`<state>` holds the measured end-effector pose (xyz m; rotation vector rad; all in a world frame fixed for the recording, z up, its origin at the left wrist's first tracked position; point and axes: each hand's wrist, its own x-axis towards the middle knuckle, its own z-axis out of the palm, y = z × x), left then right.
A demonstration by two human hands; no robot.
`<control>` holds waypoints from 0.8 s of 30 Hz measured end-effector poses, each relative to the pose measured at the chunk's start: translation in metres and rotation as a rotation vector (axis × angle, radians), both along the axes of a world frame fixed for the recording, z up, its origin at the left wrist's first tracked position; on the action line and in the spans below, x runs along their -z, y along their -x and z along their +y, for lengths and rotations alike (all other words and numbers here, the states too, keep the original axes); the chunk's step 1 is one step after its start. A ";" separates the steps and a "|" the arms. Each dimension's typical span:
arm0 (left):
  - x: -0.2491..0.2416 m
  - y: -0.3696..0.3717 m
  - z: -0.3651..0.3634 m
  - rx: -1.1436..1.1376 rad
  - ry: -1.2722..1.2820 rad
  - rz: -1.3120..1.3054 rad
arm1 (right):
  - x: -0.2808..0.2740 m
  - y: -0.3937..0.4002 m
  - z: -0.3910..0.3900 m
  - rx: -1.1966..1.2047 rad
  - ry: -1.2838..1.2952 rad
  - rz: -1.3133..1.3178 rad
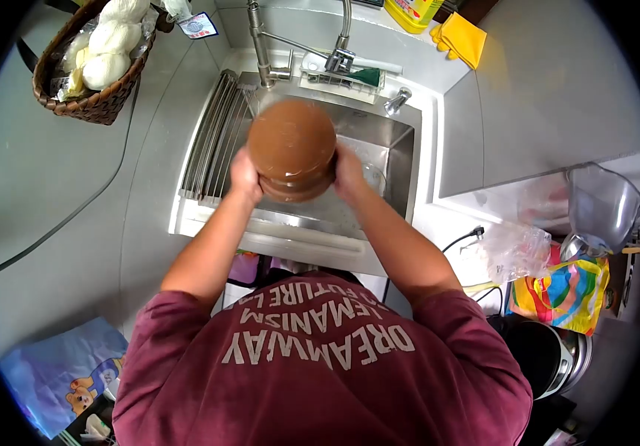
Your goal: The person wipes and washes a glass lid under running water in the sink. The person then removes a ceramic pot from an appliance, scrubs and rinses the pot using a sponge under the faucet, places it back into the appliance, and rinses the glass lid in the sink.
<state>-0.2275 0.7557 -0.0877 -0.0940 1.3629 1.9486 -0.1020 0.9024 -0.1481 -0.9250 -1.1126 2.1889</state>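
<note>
Over the sink (401, 171), a round brown pot (291, 141) with a smooth, shiny surface is held up between both hands. My left hand (245, 177) grips its left side, and my right hand (348, 172) clasps the right side; most fingers are hidden against or behind it. A broad flat round face of the pot points up toward me, with a narrower ridged band below. Slight motion blur softens its outline. Behind it stands the tall metal faucet (260, 44), and a roll-up drying rack (214, 137) covers the sink's left part.
A clear round dish (374, 178) lies in the basin. Behind the sink are a caddy (346, 80) with a green scrubber and a yellow bottle (413, 13). Yellow gloves (459, 41) lie at the back right. A wicker basket (101, 108) stands left; a clear pitcher (603, 204) is right.
</note>
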 end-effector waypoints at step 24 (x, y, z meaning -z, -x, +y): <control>-0.019 0.009 0.033 0.120 -0.383 0.049 | -0.082 -0.021 0.030 0.079 -0.421 -0.093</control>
